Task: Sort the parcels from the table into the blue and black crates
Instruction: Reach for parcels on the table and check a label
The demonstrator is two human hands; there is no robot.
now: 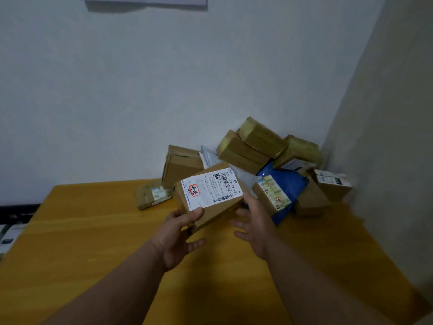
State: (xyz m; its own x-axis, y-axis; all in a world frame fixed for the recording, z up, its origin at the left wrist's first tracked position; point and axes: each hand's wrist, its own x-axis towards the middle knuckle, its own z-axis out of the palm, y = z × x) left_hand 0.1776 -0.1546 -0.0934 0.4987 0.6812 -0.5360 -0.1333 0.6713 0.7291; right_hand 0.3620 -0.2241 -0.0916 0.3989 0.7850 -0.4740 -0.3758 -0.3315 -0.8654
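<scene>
Item: cardboard parcel (208,195) with white shipping label (212,188), centre of frame, held tilted above the yellow table (93,231). Our left hand (180,233) grips its lower left corner, thumb (195,213) pressed on the label edge, fingers curled beneath. Our right hand (254,225) touches the parcel's right end, fingers spread and fairly straight. Remaining stock: heap of brown boxes (255,144) and a blue mailer (284,184) in the right-centre corner; one flat packet (152,195) left of centre.
</scene>
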